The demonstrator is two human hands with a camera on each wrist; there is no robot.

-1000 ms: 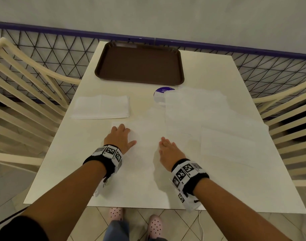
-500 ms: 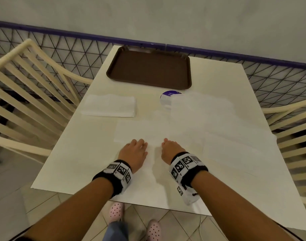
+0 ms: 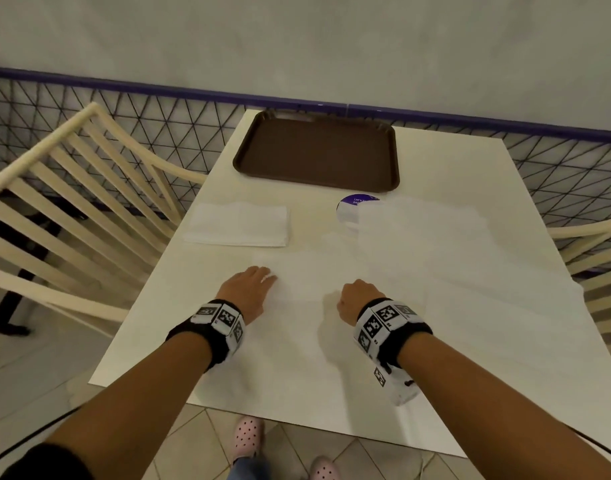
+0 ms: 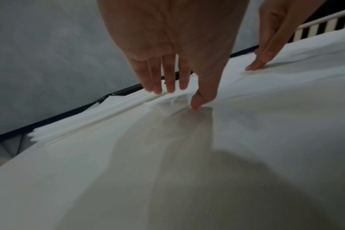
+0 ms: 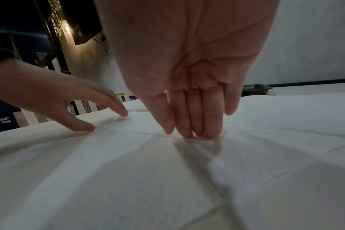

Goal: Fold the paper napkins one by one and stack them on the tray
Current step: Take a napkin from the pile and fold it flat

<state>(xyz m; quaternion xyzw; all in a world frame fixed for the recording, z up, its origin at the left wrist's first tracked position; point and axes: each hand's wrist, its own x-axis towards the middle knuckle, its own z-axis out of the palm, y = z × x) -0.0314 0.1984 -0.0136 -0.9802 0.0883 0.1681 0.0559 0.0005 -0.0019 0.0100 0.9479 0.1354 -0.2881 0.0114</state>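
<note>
A large unfolded white napkin [image 3: 307,327] lies flat on the near half of the table. My left hand [image 3: 254,287] rests on its left part, fingers straight; the thumb [image 4: 195,105] presses the paper beside a small wrinkle. To its right, my right hand [image 3: 357,297] presses down on the napkin [image 5: 148,171] with straight fingertips [image 5: 195,133]. A stack of folded napkins [image 3: 238,225] sits at the left. The brown tray [image 3: 318,150] stands bare at the far end.
More unfolded napkins [image 3: 422,233] overlap on the right side of the table and partly cover a purple round sticker [image 3: 356,202]. Cream slatted chairs [image 3: 65,216] flank the table, and a wire mesh fence [image 3: 158,112] and wall stand behind.
Half a second ago my hands were close together on the napkin; now they have slid apart along it, the left one going left. The head view has shifted.
</note>
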